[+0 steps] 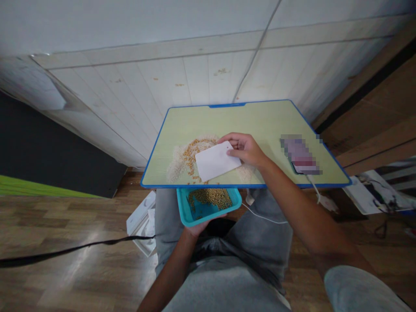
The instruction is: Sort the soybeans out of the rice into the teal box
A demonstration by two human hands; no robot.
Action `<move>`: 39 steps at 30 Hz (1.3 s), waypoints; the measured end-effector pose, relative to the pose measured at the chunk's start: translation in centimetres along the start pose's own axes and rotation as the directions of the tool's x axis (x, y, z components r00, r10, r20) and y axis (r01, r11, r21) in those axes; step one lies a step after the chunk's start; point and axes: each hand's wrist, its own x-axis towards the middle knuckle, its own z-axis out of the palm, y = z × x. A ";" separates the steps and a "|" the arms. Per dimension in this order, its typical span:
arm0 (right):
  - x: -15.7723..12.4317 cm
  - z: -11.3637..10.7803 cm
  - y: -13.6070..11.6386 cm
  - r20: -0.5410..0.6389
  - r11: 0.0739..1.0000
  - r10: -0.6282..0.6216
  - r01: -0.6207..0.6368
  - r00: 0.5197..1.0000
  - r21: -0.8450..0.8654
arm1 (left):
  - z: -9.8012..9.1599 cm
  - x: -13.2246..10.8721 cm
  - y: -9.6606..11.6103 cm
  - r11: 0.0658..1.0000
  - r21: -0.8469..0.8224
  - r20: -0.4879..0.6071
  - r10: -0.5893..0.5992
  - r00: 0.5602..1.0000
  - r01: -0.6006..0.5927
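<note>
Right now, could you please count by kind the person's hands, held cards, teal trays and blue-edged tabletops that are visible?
Hands, left hand and right hand: 2
White card: 1
Teal tray: 1
Tabletop: 1
Total: 5

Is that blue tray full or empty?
Neither: the tray is partly filled. Beans cover part of its floor, and bare blue shows beside them.

A stained white panelled wall (198,78) meets shiny wood-look flooring (81,242) beside a dark panel (55,147).
</note>
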 end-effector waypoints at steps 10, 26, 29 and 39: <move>-0.1 0.1 -0.6 -0.087 1.000 0.007 -0.008 0.996 -0.015 | -0.4 0.2 0.0 1.000 0.012 -0.008 -0.014 1.000 0.014; -0.1 0.0 -0.8 -0.195 0.997 0.018 -0.031 0.981 -0.065 | 0.1 0.0 -0.3 1.000 -0.016 -0.020 -0.018 1.000 0.017; 0.0 0.1 -0.8 -0.251 0.998 -0.016 -0.001 0.968 -0.065 | 0.3 -0.1 -0.4 1.000 -0.007 -0.026 -0.013 1.000 0.013; 0.0 0.1 -0.3 -0.215 0.997 -0.028 0.010 0.976 -0.083 | -0.3 0.2 -0.5 1.000 0.010 0.005 -0.013 1.000 0.013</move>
